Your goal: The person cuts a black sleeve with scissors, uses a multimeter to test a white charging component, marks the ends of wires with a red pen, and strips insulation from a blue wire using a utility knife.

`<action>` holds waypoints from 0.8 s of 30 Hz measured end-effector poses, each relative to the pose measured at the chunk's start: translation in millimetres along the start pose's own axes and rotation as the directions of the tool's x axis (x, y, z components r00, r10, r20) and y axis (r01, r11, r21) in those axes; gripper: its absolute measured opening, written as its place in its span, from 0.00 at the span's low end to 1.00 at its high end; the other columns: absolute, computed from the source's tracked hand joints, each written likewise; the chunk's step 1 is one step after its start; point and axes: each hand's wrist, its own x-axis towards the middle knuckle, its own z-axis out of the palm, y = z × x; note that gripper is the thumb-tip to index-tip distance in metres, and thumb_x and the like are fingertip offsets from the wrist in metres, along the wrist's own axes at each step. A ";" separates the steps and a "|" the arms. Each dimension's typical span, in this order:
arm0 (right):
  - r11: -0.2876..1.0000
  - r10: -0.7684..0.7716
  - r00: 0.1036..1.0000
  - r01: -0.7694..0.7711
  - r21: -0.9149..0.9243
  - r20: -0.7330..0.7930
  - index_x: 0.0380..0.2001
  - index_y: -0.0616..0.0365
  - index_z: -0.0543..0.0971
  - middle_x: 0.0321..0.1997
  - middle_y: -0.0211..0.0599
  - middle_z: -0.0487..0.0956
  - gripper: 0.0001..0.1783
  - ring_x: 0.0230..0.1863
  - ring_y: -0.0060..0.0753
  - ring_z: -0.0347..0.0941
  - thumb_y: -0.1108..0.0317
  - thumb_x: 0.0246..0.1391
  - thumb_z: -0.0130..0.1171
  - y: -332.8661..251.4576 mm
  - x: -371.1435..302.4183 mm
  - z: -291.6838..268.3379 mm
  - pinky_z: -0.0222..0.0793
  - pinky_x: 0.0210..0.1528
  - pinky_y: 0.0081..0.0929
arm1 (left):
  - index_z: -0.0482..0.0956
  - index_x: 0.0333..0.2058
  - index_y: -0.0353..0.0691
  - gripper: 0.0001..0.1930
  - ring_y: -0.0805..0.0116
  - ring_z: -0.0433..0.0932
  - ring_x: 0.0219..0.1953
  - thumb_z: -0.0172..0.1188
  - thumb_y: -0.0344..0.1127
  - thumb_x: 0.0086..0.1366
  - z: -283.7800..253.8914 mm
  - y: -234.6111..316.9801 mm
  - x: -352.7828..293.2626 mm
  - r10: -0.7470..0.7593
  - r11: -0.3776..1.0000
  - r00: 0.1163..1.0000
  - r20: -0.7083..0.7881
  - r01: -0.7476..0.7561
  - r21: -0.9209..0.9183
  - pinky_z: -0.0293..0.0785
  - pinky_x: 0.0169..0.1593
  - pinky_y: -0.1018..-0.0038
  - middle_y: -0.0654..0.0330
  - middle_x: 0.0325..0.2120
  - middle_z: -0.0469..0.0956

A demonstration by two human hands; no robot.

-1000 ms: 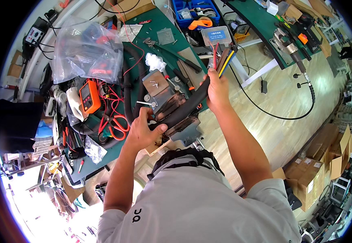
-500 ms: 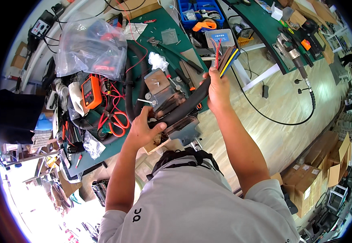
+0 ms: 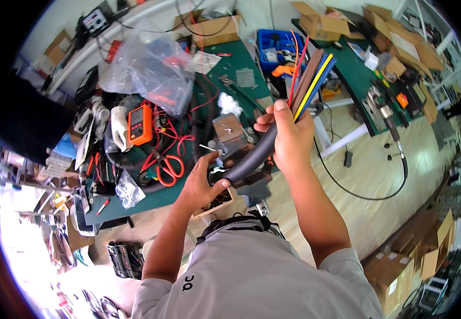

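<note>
A thick black cable (image 3: 256, 159) slants up to the right in front of me, held in both hands above the bench edge. My right hand (image 3: 293, 137) is closed around its upper end, thumb on top. Out of that end fan brown, blue, yellow and red wires (image 3: 311, 80). My left hand (image 3: 199, 183) grips the lower part, its thumb lying along the cable; its other fingers are partly hidden. Behind the cable stands a vise-like metal block (image 3: 236, 151) with a small brown plate (image 3: 227, 126) on top.
Orange-handled scissors (image 3: 170, 170), an orange meter (image 3: 140, 125) and a large clear plastic bag (image 3: 148, 72) crowd the green bench at left. A blue bin (image 3: 265, 45) stands beyond. On the second table at right lies a metal tool (image 3: 382, 109), its black hose (image 3: 366, 198) looping over the floor.
The view has shifted, so the bench sits further right and lower. The wire ends now point more upward and stand higher in the picture. Both hands still hold the cable.
</note>
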 end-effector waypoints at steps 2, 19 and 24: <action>0.998 -0.035 0.993 0.040 -0.052 0.110 0.39 0.63 0.72 0.34 0.37 0.77 0.16 0.30 0.29 0.80 0.62 0.63 0.63 -10.4 -13.4 38.7 0.83 0.33 0.30 | 0.62 0.63 0.29 0.48 0.42 0.68 0.62 0.70 0.59 0.56 -14.6 18.5 -11.1 0.110 0.979 0.987 -0.113 -0.088 0.186 0.65 0.64 0.56 0.40 0.59 0.68; 0.876 0.295 0.390 0.255 -0.410 0.873 0.35 0.60 0.78 0.28 0.32 0.80 0.16 0.31 0.24 0.77 0.61 0.53 0.72 110.7 -149.2 284.9 0.73 0.38 0.26 | 0.71 0.55 0.33 0.18 0.66 0.76 0.49 0.56 0.25 0.66 -103.8 -12.5 -143.5 -0.240 0.878 0.702 -0.670 -0.138 -0.459 0.74 0.51 0.68 0.56 0.48 0.77; 0.852 0.426 0.259 0.208 -0.481 0.867 0.40 0.62 0.77 0.29 0.50 0.82 0.24 0.34 0.55 0.81 0.54 0.50 0.71 164.2 -172.3 310.4 0.74 0.39 0.41 | 0.70 0.55 0.31 0.17 0.64 0.76 0.49 0.54 0.25 0.67 -120.9 -57.7 -179.9 -0.341 0.822 0.740 -0.580 -0.066 -0.566 0.73 0.52 0.68 0.54 0.47 0.77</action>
